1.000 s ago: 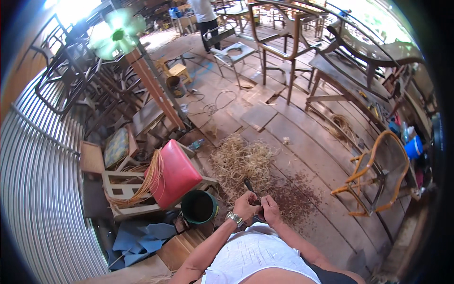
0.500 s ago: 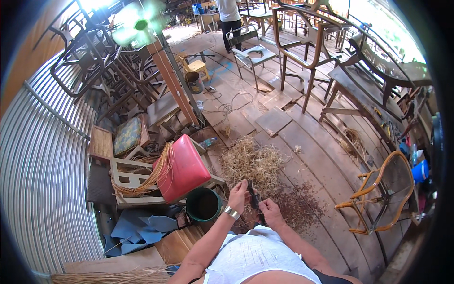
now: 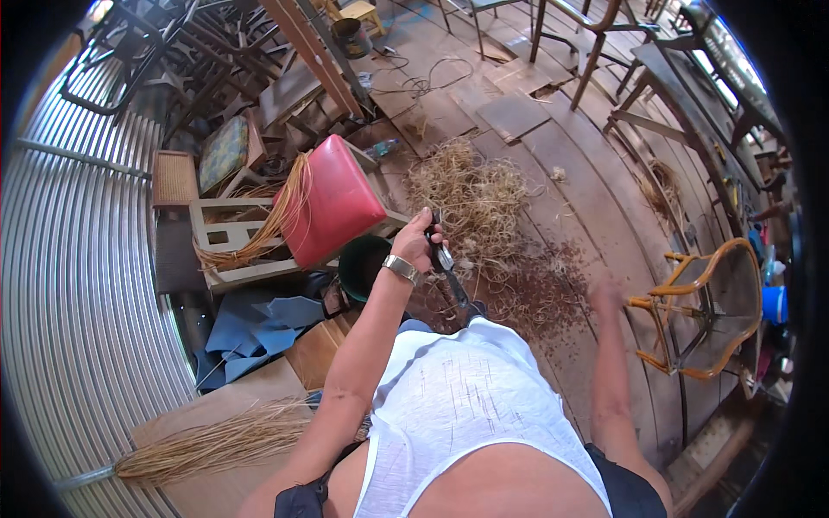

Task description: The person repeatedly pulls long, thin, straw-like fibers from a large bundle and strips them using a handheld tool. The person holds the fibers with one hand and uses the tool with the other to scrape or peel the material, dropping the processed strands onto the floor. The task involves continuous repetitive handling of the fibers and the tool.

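Note:
My left hand is raised in front of me and grips a pair of dark scissors whose blades point down toward my white shirt. A metal band sits on that wrist. My right hand is stretched out to the right over the wooden floor, blurred, and I see nothing in it. A heap of pale straw-like strands lies just beyond the left hand, with darker cut scraps spread between the hands.
A red padded cushion leans on a wooden frame at my left, above a dark green bucket. A bundle of long reeds lies lower left. A rattan chair frame stands right. Corrugated metal wall at left.
The hands were together at the scissors over the scraps. Now the right hand has swung out to the right and the left hand has lifted with the scissors.

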`<state>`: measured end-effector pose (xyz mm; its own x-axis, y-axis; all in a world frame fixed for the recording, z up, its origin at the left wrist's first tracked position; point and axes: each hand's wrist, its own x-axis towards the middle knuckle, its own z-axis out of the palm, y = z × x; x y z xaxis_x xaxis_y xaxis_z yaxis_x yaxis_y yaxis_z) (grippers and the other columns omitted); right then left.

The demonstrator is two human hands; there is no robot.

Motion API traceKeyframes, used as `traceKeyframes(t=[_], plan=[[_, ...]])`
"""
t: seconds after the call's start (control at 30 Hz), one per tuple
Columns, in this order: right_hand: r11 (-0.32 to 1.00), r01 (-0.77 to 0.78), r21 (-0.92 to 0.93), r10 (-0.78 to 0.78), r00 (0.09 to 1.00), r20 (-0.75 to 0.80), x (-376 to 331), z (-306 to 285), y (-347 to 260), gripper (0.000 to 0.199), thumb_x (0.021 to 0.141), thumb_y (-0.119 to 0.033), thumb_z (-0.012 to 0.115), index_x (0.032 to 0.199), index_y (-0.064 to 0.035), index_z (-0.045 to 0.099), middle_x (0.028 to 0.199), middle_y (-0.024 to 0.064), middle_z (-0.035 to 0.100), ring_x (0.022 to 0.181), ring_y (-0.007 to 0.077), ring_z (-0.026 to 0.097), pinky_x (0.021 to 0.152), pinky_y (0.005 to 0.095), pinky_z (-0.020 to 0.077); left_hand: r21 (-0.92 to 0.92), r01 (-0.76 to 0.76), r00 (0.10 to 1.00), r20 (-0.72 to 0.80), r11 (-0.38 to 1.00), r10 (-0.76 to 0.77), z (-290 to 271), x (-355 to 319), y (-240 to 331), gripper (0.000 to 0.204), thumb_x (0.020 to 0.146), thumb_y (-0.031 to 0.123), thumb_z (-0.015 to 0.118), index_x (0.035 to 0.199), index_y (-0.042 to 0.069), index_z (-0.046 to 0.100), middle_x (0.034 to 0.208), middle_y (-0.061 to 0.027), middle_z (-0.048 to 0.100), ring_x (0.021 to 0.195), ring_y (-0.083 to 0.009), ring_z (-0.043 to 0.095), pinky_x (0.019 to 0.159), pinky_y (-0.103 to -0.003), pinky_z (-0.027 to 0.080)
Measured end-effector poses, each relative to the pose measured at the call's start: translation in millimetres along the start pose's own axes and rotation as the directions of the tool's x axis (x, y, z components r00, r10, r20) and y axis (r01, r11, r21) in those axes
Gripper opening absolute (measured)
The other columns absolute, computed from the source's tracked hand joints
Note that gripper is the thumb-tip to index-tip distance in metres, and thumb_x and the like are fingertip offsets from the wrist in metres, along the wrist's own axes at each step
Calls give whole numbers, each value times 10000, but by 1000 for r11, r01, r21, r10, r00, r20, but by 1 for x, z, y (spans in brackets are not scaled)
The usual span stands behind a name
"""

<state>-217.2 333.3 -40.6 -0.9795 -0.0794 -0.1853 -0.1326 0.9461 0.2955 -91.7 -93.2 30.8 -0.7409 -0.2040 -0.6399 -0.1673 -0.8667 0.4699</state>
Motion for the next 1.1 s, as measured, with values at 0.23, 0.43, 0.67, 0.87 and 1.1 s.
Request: traceKeyframes(t=[0.23,0.43,0.67,0.87,1.1], plan=[[407,79,910,-230,973,19,-32,-96,-52,328,916,-289,600,1073,-1,609,977,165,670,893,262,654,786,340,507,-14,-140,975,-178,990,135,4,16,-35,213,996,308,499,968,97,492,778,-46,515,591,-150,478,646,-385,510],[37,-188,982,-704,693,159,-65,-99,-176,249,947,-236,565,1050,-10,545,810,149,646,764,200,644,703,354,516,-8,-76,997,-34,997,76,15,19,-81,244,1011,267,466,1012,35,543,927,-113,622,739,-197,597,702,-344,515],[231,60,971,-550,832,80,-56,-92,-182,194,985,-223,501,947,-33,514,656,84,579,484,162,566,460,305,458,598,-154,971,-54,787,232,-9,2,-62,234,897,246,682,1020,47,674,787,-22,653,700,-103,604,618,-250,473],[122,-124,985,-554,815,171,-45,-104,-193,280,990,-304,501,962,-25,509,602,73,532,469,146,555,441,299,450,516,-139,981,-46,845,189,0,-2,-73,164,905,112,654,1022,-4,654,815,-47,680,685,-113,664,601,-233,545],[96,-5,995,-668,741,68,-49,-87,-215,266,993,-281,498,859,-51,515,628,34,550,430,93,503,380,253,379,975,-222,791,194,-24,580,9,-24,-66,240,809,186,671,1039,118,662,918,-143,651,832,-327,642,709,-409,514]])
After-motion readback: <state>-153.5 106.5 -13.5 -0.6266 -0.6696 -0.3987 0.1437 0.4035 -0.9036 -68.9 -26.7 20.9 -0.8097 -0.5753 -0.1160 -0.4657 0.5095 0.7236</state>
